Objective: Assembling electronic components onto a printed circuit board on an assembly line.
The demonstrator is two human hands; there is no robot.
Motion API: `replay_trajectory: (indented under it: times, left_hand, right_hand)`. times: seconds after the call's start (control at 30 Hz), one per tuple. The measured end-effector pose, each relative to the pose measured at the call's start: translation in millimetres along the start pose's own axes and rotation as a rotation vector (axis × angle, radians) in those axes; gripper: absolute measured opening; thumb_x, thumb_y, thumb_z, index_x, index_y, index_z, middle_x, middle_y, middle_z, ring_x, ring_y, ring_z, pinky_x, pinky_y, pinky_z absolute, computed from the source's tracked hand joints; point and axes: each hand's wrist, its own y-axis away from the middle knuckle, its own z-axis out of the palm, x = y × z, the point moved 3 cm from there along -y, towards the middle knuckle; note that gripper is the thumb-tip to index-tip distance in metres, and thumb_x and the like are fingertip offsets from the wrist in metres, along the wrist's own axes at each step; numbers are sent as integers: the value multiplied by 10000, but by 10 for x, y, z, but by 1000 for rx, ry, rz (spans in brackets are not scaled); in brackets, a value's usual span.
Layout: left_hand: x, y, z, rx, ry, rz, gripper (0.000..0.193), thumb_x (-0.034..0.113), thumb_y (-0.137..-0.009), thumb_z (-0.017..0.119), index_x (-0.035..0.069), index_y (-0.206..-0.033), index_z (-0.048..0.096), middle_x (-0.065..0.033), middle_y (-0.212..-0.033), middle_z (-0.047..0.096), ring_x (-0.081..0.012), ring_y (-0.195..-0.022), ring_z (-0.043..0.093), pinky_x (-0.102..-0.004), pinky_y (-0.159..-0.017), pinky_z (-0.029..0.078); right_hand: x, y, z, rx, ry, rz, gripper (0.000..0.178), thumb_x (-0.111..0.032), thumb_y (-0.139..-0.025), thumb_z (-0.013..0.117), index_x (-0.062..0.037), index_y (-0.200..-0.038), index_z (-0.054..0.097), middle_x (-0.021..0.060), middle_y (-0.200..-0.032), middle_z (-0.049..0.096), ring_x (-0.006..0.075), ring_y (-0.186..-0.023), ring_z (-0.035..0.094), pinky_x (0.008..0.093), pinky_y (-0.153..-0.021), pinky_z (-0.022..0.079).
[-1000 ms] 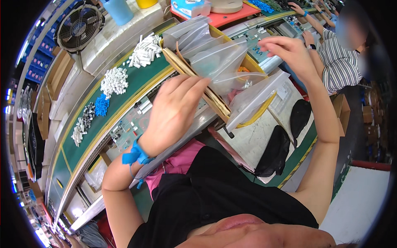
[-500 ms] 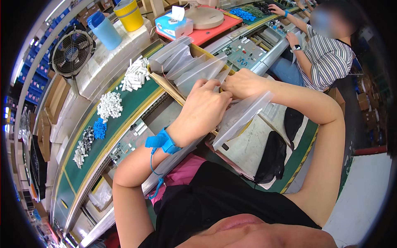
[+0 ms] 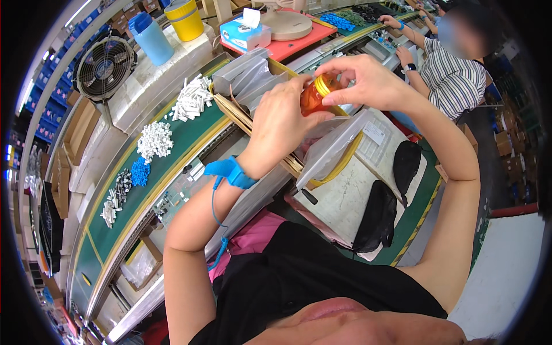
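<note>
A small see-through orange jar [image 3: 309,102] is held between my two hands above a cardboard box of clear plastic bags. My left hand [image 3: 277,125], with a blue wrist strap [image 3: 230,171] and cord, wraps round the jar's body. The yellow lid [image 3: 324,85] is pinched by the fingers of my right hand [image 3: 371,81]. The lid is on the jar, and the jar tilts to the right. What fills the jar cannot be made out. Clear bags [image 3: 244,73] stand up in the box [image 3: 233,115], and another large bag [image 3: 330,152] leans at its near side.
Piles of white tubes [image 3: 192,99], white pieces [image 3: 154,141] and blue pieces [image 3: 140,171] lie on the green belt [image 3: 123,227]. White boards [image 3: 368,178] with black pouches [image 3: 375,221] lie near right. A tissue box [image 3: 246,35] and fan [image 3: 105,69] stand beyond. A person [image 3: 445,77] works at far right.
Both my hands were down among the bags in the box. They have risen, and the orange jar has come into sight between them. Several bags in the box have shifted.
</note>
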Motion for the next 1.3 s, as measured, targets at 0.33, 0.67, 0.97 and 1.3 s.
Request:
replay_trajectory:
  times: [0.33,0.67,0.97,1.3]
  left_hand:
    - [-139,4,-38,-31,208,-99,556,266,-631,800,14,-1095,624,-185,-857,668,-311,-775,661,-358,-708,510]
    - [-90,326,-717,16,207,-139,622,240,-627,839,-7,-1146,600,-113,-918,673,-159,-776,620,-288,-728,511]
    - [-184,1116,-1426,461,28,-318,528,224,-656,797,-12,-1084,596,-119,-742,657,-178,-673,652,-300,-623,512]
    - [-373,2281,-1910,299,128,-532,453,118,-661,748,14,-1085,628,-146,-928,684,-176,-885,660,-305,-761,500]
  right_hand:
    - [-69,-70,45,73,381,-715,479,-187,-738,713,1,-1146,548,121,-937,567,269,-857,569,331,-751,461]
    - [-809,-77,201,131,431,-827,494,-334,-777,698,-19,-1126,546,148,-939,612,304,-849,597,360,-716,466]
    - [-1738,-524,1129,444,596,-929,333,-419,-823,588,-93,-778,541,68,-529,578,262,-497,597,386,-450,444]
    - [-2301,-471,2067,80,501,-1402,220,-316,-732,689,-126,-783,591,22,-590,528,202,-524,577,325,-439,433]
